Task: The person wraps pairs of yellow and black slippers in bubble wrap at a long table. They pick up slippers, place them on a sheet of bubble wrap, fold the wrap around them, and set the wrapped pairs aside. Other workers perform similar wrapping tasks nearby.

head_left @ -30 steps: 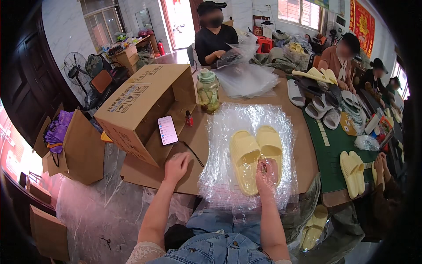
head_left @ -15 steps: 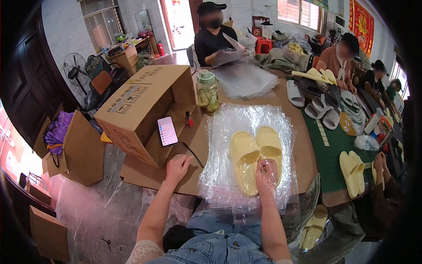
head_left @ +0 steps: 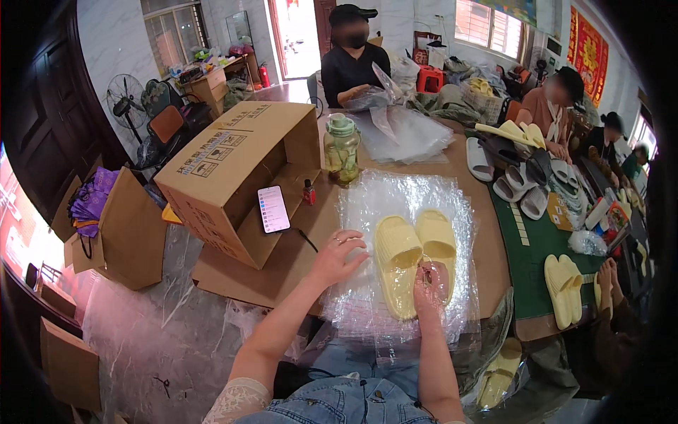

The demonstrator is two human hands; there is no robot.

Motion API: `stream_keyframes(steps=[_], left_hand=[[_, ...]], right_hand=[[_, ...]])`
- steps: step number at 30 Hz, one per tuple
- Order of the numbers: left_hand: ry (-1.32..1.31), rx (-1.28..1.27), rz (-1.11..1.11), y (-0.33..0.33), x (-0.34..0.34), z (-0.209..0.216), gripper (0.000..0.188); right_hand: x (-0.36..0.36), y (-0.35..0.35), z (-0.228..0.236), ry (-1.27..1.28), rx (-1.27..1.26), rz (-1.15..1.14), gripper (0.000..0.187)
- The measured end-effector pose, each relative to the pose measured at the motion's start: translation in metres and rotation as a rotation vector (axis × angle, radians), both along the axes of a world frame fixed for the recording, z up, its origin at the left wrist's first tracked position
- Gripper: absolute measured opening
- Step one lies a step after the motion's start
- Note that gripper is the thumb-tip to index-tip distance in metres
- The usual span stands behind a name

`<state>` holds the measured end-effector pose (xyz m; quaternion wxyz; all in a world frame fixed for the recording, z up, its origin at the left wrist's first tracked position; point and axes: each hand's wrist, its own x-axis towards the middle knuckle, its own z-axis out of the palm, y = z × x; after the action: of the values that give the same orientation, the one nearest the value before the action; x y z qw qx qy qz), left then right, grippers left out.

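A pair of pale yellow slippers (head_left: 397,244) lies side by side on a stack of clear plastic bags (head_left: 360,205), toes pointing away from me. My right hand (head_left: 428,288) grips the pair between the two slippers near their heels. Shiny clear film seems to cover that hand and the slippers, and the fingertips are partly hidden. My left hand (head_left: 340,258) hovers over the left edge of the bag stack, holding nothing, with its fingers apart and reaching toward the left slipper.
Left of the bags, a cardboard box (head_left: 233,152) lies on its side with a phone (head_left: 273,210) at its opening. A small red bottle (head_left: 308,192) and a lidded jar (head_left: 342,152) stand beyond. More slippers (head_left: 563,283) rest on a green mat to the right. Co-workers sit around the table.
My left hand has moved right, from beside the box to the bag stack, and its fingers have spread. My right hand keeps its grip on the slippers. The view has shifted slightly.
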<state>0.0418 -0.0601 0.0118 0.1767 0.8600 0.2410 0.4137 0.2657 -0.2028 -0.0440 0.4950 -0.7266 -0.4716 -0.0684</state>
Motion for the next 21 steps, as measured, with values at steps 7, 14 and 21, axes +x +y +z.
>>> stream_keyframes(steps=[7,14,21], left_hand=[[0.131,-0.194,-0.075,0.0,0.001,-0.029,0.048],[0.14,-0.191,-0.07,-0.002,0.002,-0.028,0.048],[0.143,-0.194,-0.066,-0.001,0.002,-0.031,0.048]], right_hand=[[-0.009,-0.005,0.027,0.116,0.02,0.061,0.015],[-0.006,-0.003,0.02,0.078,0.054,0.07,0.017],[-0.005,-0.003,0.018,0.084,0.043,0.055,0.017]])
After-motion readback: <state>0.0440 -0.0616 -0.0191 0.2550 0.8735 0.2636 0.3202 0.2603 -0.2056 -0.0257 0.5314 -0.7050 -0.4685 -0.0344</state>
